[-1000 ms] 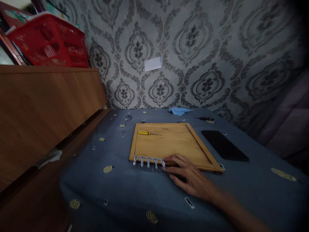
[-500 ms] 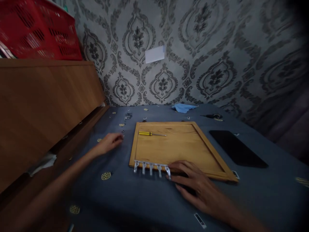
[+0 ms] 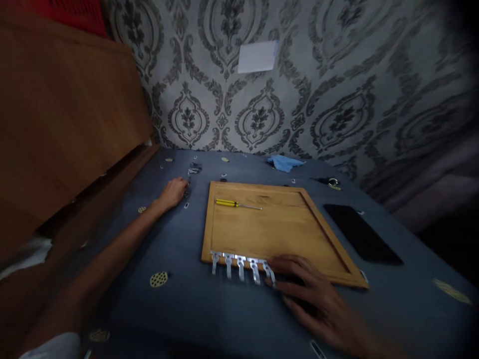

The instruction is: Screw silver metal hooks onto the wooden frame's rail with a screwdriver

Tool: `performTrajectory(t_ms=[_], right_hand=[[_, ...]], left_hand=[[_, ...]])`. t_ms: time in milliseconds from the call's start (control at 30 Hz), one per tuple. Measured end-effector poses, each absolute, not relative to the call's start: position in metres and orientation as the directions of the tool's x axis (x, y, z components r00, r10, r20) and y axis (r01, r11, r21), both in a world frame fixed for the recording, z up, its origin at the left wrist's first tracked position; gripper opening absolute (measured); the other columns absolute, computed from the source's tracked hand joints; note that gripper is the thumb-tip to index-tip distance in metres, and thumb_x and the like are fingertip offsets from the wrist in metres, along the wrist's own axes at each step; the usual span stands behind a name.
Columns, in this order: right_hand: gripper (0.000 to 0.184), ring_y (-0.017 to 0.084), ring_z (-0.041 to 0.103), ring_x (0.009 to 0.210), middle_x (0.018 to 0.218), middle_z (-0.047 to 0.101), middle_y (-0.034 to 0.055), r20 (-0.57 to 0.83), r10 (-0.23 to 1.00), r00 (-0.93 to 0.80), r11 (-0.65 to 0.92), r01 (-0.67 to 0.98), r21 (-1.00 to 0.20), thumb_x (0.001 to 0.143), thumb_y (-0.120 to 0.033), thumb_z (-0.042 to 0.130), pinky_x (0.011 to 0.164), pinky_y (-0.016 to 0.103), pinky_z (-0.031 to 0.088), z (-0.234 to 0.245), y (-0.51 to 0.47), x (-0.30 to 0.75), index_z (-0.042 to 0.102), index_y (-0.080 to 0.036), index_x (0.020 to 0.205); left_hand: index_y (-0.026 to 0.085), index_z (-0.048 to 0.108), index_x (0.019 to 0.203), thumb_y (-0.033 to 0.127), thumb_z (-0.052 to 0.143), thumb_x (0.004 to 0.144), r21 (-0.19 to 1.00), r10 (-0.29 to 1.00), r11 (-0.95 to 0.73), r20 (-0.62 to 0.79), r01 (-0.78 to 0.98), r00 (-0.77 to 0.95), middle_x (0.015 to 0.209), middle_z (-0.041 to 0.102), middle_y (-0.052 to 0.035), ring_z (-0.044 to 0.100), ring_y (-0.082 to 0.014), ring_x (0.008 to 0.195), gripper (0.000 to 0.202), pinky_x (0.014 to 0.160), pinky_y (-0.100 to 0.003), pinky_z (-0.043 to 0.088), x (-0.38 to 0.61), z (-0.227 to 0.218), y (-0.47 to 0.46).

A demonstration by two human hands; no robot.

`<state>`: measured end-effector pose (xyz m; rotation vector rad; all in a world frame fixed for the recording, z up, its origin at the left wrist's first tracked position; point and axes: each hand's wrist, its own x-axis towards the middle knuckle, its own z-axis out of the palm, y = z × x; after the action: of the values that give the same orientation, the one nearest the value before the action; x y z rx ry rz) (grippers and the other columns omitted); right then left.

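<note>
A wooden framed board [image 3: 273, 229] lies flat on a blue patterned cloth [image 3: 179, 299]. On its far part rests a yellow-handled screwdriver [image 3: 236, 204]. Several small metal hooks [image 3: 241, 266] hang in a row off its near edge. My right hand [image 3: 310, 294] lies at that edge just right of the hooks, fingers spread, one fingertip touching the last hook. My left hand [image 3: 172, 192] reaches out left of the board, fingers curled down on the cloth next to small metal bits [image 3: 186, 194]; what it holds, if anything, is hidden.
A dark phone [image 3: 361, 233] lies right of the board. A blue rag [image 3: 284, 162], scissors [image 3: 327, 181] and a heap of metal parts [image 3: 194, 169] sit near the patterned wall. A wooden cabinet [image 3: 63, 119] stands on the left.
My left arm came into view and reached forward to the cloth left of the board, then further towards the wall. My right hand stayed by the hooks. The camera tilted down.
</note>
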<state>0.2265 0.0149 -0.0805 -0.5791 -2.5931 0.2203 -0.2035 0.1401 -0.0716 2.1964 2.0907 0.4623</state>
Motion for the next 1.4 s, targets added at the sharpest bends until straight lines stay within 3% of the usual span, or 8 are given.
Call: performTrajectory(t_ms=[233, 467, 800, 1067, 1300, 1400], right_hand=[[0.029, 0.025, 0.055, 0.121, 0.128, 0.063, 0.0127, 0.397, 0.420, -0.816, 0.894, 0.297, -0.335, 0.095, -0.017, 0.053, 0.096, 0.047, 0.052, -0.074, 0.012, 0.218, 0.069, -0.021, 0.120], [0.030, 0.024, 0.054, 0.122, 0.129, 0.063, 0.0126, 0.381, 0.445, -0.811, 0.884, 0.330, -0.331, 0.096, -0.021, 0.052, 0.100, 0.048, 0.049, -0.076, 0.010, 0.219, 0.070, -0.020, 0.120], [0.030, 0.027, 0.052, 0.123, 0.129, 0.062, 0.0136, 0.404, 0.419, -0.813, 0.892, 0.284, -0.353, 0.094, -0.021, 0.056, 0.099, 0.052, 0.050, -0.080, 0.012, 0.222, 0.068, -0.021, 0.121], [0.024, 0.027, 0.051, 0.123, 0.128, 0.063, 0.0129, 0.421, 0.405, -0.811, 0.900, 0.274, -0.338, 0.094, -0.020, 0.057, 0.101, 0.051, 0.049, -0.080, 0.014, 0.225, 0.068, -0.017, 0.115], [0.022, 0.029, 0.050, 0.122, 0.130, 0.062, 0.0128, 0.405, 0.419, -0.812, 0.894, 0.294, -0.337, 0.097, -0.021, 0.054, 0.101, 0.052, 0.048, -0.082, 0.014, 0.229, 0.066, -0.017, 0.115], [0.022, 0.028, 0.050, 0.122, 0.129, 0.062, 0.0125, 0.416, 0.431, -0.801, 0.887, 0.292, -0.359, 0.098, -0.021, 0.052, 0.100, 0.051, 0.047, -0.085, 0.015, 0.229, 0.067, -0.017, 0.112]], left_hand=[[0.016, 0.059, 0.126, 0.037, 0.062, 0.096, 0.214, 0.990, -0.133, 0.075, 0.968, 0.120, 0.127, 0.062, -0.0109, 0.064, -0.0243, 0.112, 0.037, 0.094, -0.046, 0.057, -0.206, -0.069, 0.143], [0.014, 0.060, 0.124, 0.038, 0.061, 0.096, 0.106, 0.982, -0.185, 0.053, 0.977, 0.181, 0.126, 0.062, -0.0097, 0.063, -0.0259, 0.112, 0.036, 0.095, -0.047, 0.056, -0.204, -0.051, 0.127], [0.015, 0.062, 0.118, 0.040, 0.061, 0.096, 0.013, 0.998, -0.066, 0.022, 0.998, 0.066, 0.121, 0.064, -0.0095, 0.063, -0.0236, 0.109, 0.034, 0.096, -0.046, 0.054, -0.199, -0.058, 0.139], [0.020, 0.055, 0.081, 0.030, 0.041, 0.097, 0.047, 0.998, -0.024, 0.055, 0.999, 0.021, 0.088, 0.055, -0.0030, 0.054, -0.0236, 0.096, 0.024, 0.089, -0.037, 0.040, -0.182, -0.045, 0.130], [0.020, 0.064, 0.097, 0.033, 0.048, 0.095, 0.144, 0.979, 0.006, 0.200, 0.989, -0.035, 0.093, 0.063, 0.0001, 0.055, -0.0188, 0.095, 0.021, 0.098, -0.036, 0.043, -0.172, -0.031, 0.116], [0.018, 0.066, 0.107, 0.037, 0.055, 0.093, 0.265, 0.952, 0.039, 0.282, 0.963, -0.117, 0.096, 0.066, 0.0006, 0.058, -0.0155, 0.086, 0.026, 0.088, -0.032, 0.049, -0.155, -0.023, 0.106]])
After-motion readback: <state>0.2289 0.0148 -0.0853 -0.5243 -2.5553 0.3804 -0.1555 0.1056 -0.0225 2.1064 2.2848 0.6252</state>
